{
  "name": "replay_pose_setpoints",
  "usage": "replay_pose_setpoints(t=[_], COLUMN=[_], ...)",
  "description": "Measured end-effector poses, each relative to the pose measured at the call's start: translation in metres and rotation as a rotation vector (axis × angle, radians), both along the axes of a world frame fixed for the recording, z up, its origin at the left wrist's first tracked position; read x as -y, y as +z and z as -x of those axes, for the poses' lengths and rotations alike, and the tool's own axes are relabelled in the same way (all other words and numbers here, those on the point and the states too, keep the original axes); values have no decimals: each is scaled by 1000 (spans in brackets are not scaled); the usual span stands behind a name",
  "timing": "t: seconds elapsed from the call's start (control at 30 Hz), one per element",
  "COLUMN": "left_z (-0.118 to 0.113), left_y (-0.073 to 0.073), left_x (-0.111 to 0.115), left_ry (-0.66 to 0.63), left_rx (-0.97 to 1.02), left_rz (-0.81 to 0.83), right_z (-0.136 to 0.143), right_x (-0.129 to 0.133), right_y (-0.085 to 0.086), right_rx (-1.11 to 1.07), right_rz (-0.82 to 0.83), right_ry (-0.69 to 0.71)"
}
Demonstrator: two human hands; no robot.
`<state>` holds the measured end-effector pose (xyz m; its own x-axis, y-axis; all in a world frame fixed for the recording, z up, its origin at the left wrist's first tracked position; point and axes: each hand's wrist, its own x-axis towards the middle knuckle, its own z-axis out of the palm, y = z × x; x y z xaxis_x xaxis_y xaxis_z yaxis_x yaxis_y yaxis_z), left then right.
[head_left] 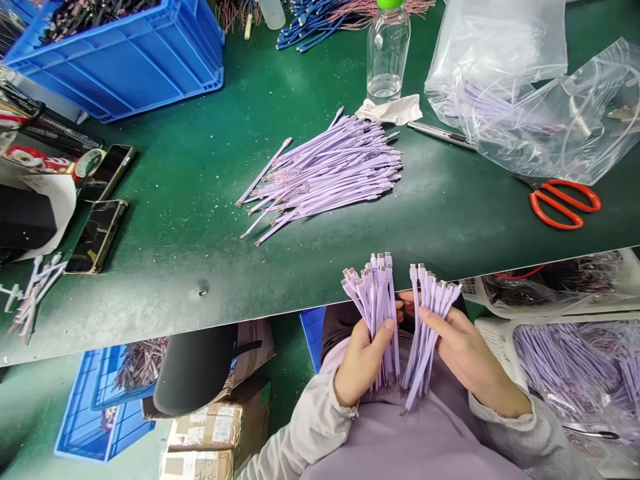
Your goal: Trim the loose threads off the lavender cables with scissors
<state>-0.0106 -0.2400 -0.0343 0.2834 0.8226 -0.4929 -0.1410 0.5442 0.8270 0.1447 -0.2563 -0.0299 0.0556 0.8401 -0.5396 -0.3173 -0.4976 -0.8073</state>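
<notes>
My left hand (364,357) is closed around a bundle of short purple USB cables (375,293), thumb across the front. Another bundle of the same purple cables (427,327) is gripped in my right hand (463,343). Both bundles stand nearly upright side by side over my lap, just off the table's front edge. Their metal plugs point up and the frayed wire ends hang down. A narrow gap parts the bundles, and some fingers of both hands are hidden behind them. Ahead on the green table (165,247) lies a loose pile of purple cables (330,170).
Behind the pile stand a clear bottle (387,60) and a white cloth (395,110). A utility knife (443,135), plastic bags (545,113) and orange-handled scissors (565,203) lie right. Left are a blue crate (135,63) and phones (97,237). White baskets (500,340) of cables stand lower right.
</notes>
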Motion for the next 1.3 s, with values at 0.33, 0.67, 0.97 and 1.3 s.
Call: replay_pose_setpoints(t=[0.33,0.67,0.97,1.3], left_z=[-10,-15,-10,-2], left_y=[0,-3,2,-3], left_x=[-8,-4,2,12], left_ry=[-106,-78,-183,77], left_rx=[252,192,308,288], left_rz=[185,240,309,344], right_z=[-12,-14,-21,-9], right_x=[-17,-12,-13,-19], right_y=[-7,-10,-6,-2], right_rx=[140,-6,127,164], right_rz=[-24,-59,-139,-90], right_ry=[152,47,160,219])
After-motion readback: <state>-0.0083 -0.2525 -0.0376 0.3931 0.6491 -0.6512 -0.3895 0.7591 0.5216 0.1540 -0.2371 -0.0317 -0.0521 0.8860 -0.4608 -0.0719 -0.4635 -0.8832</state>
